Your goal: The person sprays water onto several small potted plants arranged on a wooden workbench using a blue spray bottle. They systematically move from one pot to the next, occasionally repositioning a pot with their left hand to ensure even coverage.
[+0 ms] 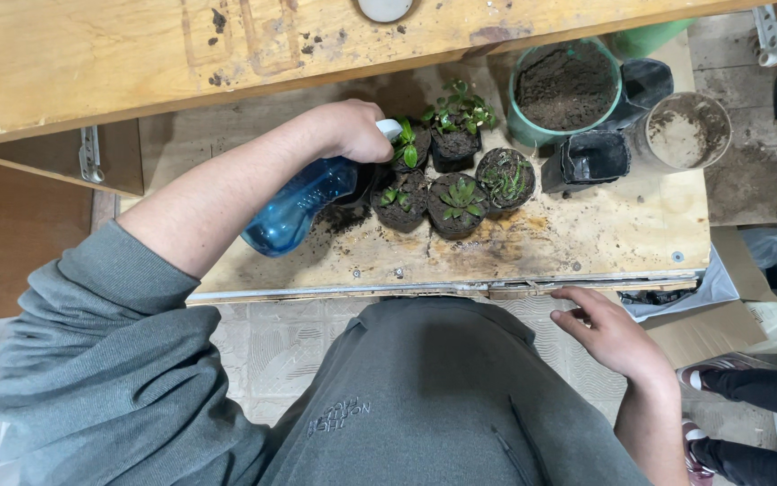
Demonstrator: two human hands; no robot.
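One view, from the head, looks straight down on a wooden bench (587, 238). The left hand (352, 130) reaches out across the bench with the arm nearly straight and the grey sleeve pushed up above the elbow. It is clenched around the neck of a blue spray bottle (294, 211), whose white nozzle points at the small potted plants (447, 184) grouped mid-bench. The bottle's body slants back toward the near edge, under the forearm. The right hand (609, 328) rests at the bench's near edge, toward the right corner, fingers loosely spread and holding nothing.

The trigger is hidden under the fingers, so whether it is pressed cannot be told. An upper shelf (136, 54) covers the far edge of the bench.

Right of the plants stand two empty black pots (591, 157). Behind them, a green pot of soil (564, 90) sits toward the far right corner beside a round tub (686, 130) dusted with soil. Loose dirt stains the wood around the plants. Another person's legs show on the floor at lower right.
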